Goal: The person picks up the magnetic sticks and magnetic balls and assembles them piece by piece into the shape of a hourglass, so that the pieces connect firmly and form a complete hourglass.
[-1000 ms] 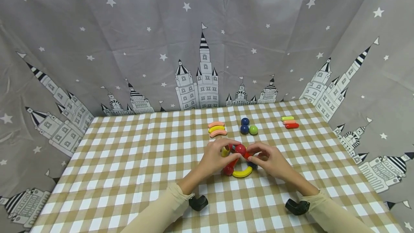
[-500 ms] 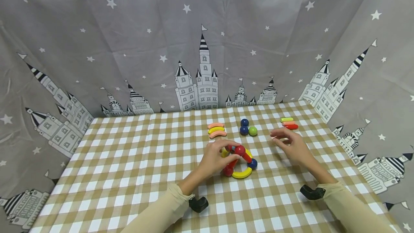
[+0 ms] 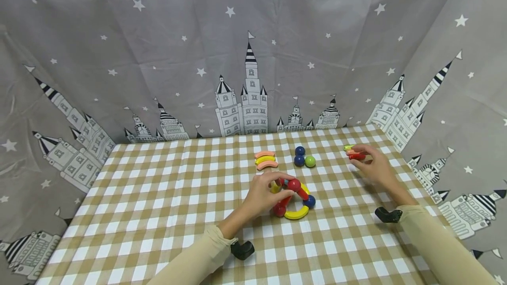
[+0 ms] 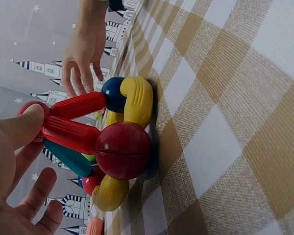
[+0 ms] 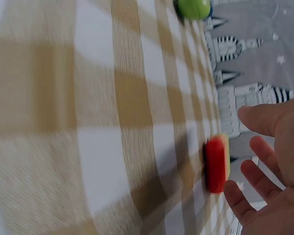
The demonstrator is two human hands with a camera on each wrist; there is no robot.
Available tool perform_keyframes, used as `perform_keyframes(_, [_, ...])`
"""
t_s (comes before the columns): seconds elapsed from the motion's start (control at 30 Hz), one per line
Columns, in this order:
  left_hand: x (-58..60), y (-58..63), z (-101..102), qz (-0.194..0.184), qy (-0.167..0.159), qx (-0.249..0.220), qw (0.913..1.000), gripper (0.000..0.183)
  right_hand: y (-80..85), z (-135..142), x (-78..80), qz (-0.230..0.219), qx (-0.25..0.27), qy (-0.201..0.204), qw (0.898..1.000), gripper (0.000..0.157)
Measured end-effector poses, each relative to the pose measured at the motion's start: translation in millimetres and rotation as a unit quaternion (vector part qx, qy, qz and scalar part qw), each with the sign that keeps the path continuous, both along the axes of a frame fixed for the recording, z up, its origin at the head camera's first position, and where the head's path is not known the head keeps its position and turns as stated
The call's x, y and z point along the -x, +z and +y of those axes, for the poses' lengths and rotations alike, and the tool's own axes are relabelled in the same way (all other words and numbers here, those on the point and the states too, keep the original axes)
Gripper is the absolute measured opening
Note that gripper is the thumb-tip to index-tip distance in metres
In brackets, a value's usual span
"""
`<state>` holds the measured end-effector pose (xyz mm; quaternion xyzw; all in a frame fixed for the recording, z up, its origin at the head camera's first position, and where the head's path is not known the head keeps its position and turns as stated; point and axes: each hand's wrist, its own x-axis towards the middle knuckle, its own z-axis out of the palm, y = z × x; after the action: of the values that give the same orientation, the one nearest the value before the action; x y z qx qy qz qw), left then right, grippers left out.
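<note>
In the head view my left hand (image 3: pixel 262 193) pinches the red ball (image 3: pixel 294 185) at the peak of a pyramid-like build of magnetic rods and balls. Red straight rods (image 4: pixel 71 134) and a teal rod (image 4: pixel 68 157) slope down from that ball. The base is a ring of yellow curved rods (image 3: pixel 297 213) joined by a dark blue ball (image 3: pixel 309 201) and red balls (image 3: pixel 279 210). At the right, my right hand (image 3: pixel 376 170) is over a short row of straight rods, fingers spread around the red rod (image 5: pixel 215 164) without closing on it.
Curved rods, peach and yellow (image 3: pixel 265 159), lie behind the build. Two dark blue balls (image 3: pixel 299 160) and a green ball (image 3: pixel 310 161) sit together to their right. A lime rod (image 3: pixel 348 147) shows beyond my right fingers. A grey castle-print curtain (image 3: pixel 178 56) borders the checked table.
My right hand has let go of the build and moved right and back to the straight rods. My left hand keeps its pinch on the top red ball.
</note>
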<state>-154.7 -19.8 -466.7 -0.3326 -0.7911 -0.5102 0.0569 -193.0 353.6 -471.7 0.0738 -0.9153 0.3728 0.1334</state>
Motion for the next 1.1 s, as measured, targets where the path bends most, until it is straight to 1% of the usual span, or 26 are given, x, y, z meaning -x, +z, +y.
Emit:
perform_keyframes(0.07, [0.5,-0.8,-0.3,0.009,0.000,0.001,1.0000,0.033,-1.3,4.2,2.3,-0.021,-0.006,-0.011,1.000,0.041])
perform_keyframes(0.13, [0.9,-1.2,-0.1,0.007,-0.003,0.000,1.0000,0.033,-2.5,7.6,3.8,-0.035,-0.010,-0.018,0.999,0.042])
perform_keyframes(0.33, [0.7,-2.0,0.5,-0.002,-0.005,0.005,1.0000,0.033,-7.5,14.0,5.7,-0.049,-0.015,-0.023,0.998,0.044])
perform_keyframes(0.47, [0.5,-2.0,-0.3,-0.001,-0.006,0.007,1.0000,0.033,-10.9,17.9,10.0,-0.047,-0.033,-0.022,0.998,0.041])
perform_keyframes(0.6, [1.1,-1.9,-0.3,0.000,-0.004,0.010,0.9999,0.033,-12.6,19.1,12.8,-0.034,-0.051,-0.019,0.998,0.032])
perform_keyframes(0.73, [0.9,-0.7,-0.6,-0.006,0.000,0.014,0.9999,0.033,-11.7,17.8,12.0,-0.038,-0.058,-0.017,0.997,0.026])
perform_keyframes(0.97, [1.1,-1.5,-0.7,0.007,0.002,0.003,1.0000,0.032,-11.0,17.1,14.5,-0.053,-0.079,-0.010,0.995,0.029])
perform_keyframes(1.03, [1.0,-1.2,-1.4,0.001,0.002,0.006,1.0000,0.032,-11.1,17.0,16.3,-0.053,-0.087,-0.006,0.995,0.030])
perform_keyframes(1.1, [0.1,-0.3,-2.5,-0.013,0.001,0.008,0.9999,0.033,-11.3,16.9,18.1,-0.051,-0.094,-0.001,0.994,0.030])
